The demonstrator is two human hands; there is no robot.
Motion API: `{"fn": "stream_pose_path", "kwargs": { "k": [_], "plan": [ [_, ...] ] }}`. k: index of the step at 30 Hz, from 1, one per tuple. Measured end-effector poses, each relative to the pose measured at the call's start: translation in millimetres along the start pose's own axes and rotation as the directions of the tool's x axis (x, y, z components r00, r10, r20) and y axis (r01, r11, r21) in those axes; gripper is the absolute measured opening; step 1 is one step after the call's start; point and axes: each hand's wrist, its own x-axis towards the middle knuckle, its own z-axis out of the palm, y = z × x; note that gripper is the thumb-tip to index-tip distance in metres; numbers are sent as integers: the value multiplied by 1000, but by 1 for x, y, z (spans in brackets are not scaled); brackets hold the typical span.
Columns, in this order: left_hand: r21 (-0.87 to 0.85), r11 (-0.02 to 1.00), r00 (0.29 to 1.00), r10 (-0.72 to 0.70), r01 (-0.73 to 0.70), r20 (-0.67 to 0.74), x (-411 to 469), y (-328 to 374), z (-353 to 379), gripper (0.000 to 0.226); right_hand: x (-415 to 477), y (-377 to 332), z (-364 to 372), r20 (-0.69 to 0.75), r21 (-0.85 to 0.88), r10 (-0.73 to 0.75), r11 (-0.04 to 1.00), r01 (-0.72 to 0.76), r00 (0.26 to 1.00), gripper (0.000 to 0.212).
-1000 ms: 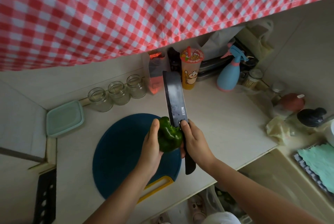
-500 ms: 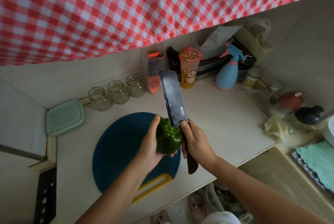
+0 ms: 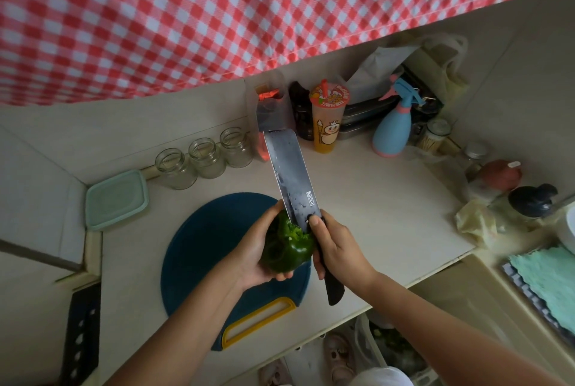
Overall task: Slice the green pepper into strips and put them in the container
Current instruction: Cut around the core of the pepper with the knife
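The round blue cutting board [image 3: 211, 245] lies by the front edge of the worktop [image 3: 373, 214], likely to catch the cuts. The lidded container [image 3: 116, 198] sits at the back left corner, well apart. The right hand [image 3: 339, 248] clasps the handle of the knife [image 3: 292, 177], its heel set into the top of the green pepper [image 3: 286, 248], probably to core it. The left hand [image 3: 255, 248] curls round the pepper above the board's right side. Blade depth and the left fingertips are hidden.

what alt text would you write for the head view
A person's left hand holds a green pepper over a blue board while the right hand grips a cleaver, its blade cut into the pepper's top. A mint container and three empty jars sit back left on the counter.
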Motion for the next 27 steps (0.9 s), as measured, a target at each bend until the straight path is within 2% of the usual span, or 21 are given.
{"fn": "stream_pose_path", "kwargs": {
  "k": [4, 9, 13, 15, 18, 21, 24, 27],
  "plan": [
    [25, 996, 996, -85, 84, 28, -1, 1, -3, 57, -3, -2, 0, 30, -12, -28, 1000, 28, 999, 47],
    [-21, 993, 993, -116, 117, 27, -2, 4, -5, 62, -7, -2, 1, -8, 71, 15, 997, -15, 1000, 45],
    [-34, 999, 999, 8, -10, -38, -1, -1, -9, 48, -6, -2, -2, -54, 124, 82, 989, -75, 995, 39],
    [-31, 997, 997, 72, -73, -39, 0, -5, -9, 51, -4, -3, -4, -52, 118, 83, 990, -76, 995, 39],
    [-18, 990, 985, 138, -137, 101, -3, -8, -10, 65, -2, -4, -7, -76, 130, 94, 988, -83, 993, 38],
    [54, 972, 950, 212, -230, 231, -3, -9, -12, 91, -3, -3, -8, -84, 141, 93, 987, -81, 992, 37],
    [156, 937, 938, 279, -313, 204, -3, -10, -10, 78, -3, -4, -6, -68, 140, 73, 988, -63, 995, 38],
    [114, 937, 930, 300, -329, 212, -2, -11, -11, 71, -3, -6, -6, -50, 130, 59, 990, -52, 997, 38]
  ]
}}
